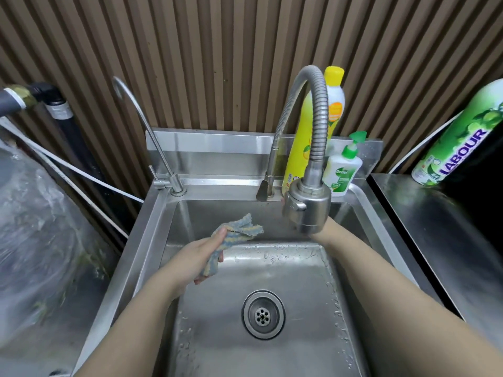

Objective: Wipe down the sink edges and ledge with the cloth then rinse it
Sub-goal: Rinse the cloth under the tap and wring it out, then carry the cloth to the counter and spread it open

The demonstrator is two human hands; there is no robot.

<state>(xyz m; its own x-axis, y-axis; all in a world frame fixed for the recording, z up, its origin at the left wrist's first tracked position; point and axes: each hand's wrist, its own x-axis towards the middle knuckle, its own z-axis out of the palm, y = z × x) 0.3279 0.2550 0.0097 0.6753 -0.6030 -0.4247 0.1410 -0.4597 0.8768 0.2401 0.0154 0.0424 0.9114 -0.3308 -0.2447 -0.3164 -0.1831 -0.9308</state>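
Ribbed brown panelling backs a steel sink [141, 240] set into a steel worktop, with soap bottles [343, 170] standing on the back ledge [223, 183]. The left grip [201, 251] is closed around the cloth [239, 229], bunched and striped blue and yellow, held above the basin near its back wall and touching no edge. The right grip [322, 227] reaches behind the spray head [307, 210] of the flexible tap; the head hides the fingers, so whether they clasp it cannot be told. No water runs from the head, though droplets dot the basin floor around the drain [263, 314]. Rim and ledge show no obvious grime, so the wiping looks finished or nearly so. The rinse seems about to begin, with the water to start and the cloth to go under it.
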